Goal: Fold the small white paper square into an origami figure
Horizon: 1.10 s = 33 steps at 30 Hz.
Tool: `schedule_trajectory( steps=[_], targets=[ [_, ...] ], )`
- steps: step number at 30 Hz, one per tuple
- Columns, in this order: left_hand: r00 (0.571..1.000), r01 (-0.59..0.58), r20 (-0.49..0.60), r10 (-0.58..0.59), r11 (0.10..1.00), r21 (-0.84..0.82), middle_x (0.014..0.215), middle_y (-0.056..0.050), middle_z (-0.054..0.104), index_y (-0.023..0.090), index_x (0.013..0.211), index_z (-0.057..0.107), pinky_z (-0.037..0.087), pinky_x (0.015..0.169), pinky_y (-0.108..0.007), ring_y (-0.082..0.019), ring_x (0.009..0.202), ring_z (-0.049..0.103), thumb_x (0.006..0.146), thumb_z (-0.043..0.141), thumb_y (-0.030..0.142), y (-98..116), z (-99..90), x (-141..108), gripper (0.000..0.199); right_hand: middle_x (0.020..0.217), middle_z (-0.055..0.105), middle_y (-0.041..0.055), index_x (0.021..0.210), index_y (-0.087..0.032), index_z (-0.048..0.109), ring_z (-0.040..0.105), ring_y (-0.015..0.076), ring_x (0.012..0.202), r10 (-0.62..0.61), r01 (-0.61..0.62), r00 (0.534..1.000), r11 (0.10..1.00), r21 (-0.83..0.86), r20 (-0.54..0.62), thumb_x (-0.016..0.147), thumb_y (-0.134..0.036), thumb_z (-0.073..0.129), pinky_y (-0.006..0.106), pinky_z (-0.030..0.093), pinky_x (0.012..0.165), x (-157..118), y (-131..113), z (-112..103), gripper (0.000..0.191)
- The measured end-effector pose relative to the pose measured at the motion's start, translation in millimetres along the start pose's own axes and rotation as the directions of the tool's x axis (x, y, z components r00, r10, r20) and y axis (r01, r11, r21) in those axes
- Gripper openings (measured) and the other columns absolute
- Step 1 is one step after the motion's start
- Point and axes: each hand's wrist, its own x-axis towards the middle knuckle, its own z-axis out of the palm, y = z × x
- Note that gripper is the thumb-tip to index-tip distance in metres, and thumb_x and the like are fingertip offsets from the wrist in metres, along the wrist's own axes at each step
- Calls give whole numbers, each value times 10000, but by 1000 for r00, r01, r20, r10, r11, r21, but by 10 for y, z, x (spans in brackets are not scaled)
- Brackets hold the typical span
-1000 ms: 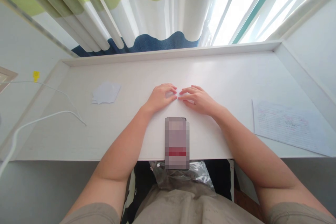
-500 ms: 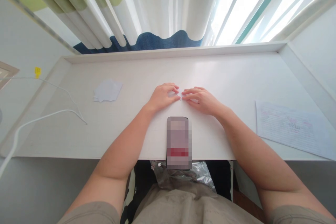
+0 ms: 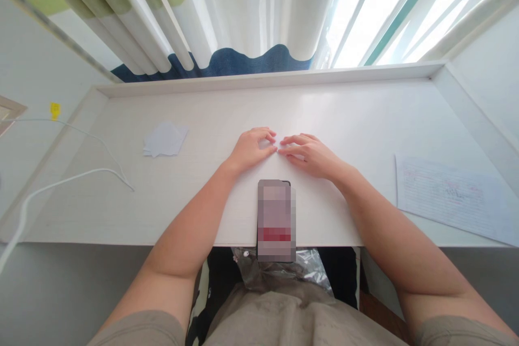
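Resting on smooth white desk [image 3: 348, 113]: left hand [image 3: 250, 149], right hand [image 3: 311, 154], both curved; cannot tell if gripping

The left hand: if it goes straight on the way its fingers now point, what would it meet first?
Most likely the right hand, which faces the left hand very closely; whether something tiny lies between them is too small to tell.

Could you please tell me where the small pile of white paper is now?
In the head view, the pile of white paper lies on the desk's left side, between the white cable and the left hand.
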Motion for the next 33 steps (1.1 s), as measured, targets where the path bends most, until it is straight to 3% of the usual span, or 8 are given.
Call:
schedule_trajectory(
  steps=[16, 27, 33],
  targets=[
    [997, 59, -41, -58, 997, 39, 1298, -64, 811, 241, 882, 715, 472, 1271, -529, -296, 1430, 663, 887, 756, 184, 93, 82, -8, 70, 1454, 755, 86, 1321, -317, 814, 739, 272, 1284, -69, 66, 998, 984, -168, -11, 1079, -187, 567, 571, 514, 1217, -32, -76, 21, 370],
    [995, 69, -80, -67, 997, 30, 1266, -48, 831, 247, 894, 737, 502, 1255, -473, -261, 1416, 684, 959, 670, 130, 76, 92, -2, 149, 1474, 732, 90, 1299, -315, 825, 739, 289, 1274, -17, 25, 999, 985, -171, 45, 1076, -187, 569, 576, 524, 1197, -24, -140, -12, 363],
    [985, 67, -161, -59, 997, 48, 1185, -34, 848, 258, 926, 766, 541, 1205, -451, -244, 1281, 745, 929, 665, 113, 44, 136, 55, 177, 1539, 716, 56, 1249, -318, 843, 552, 341, 1556, -59, 56, 998, 980, -193, -9, 1060, -180, 594, 657, 354, 1325, -22, -192, -14, 341]
  ],
)
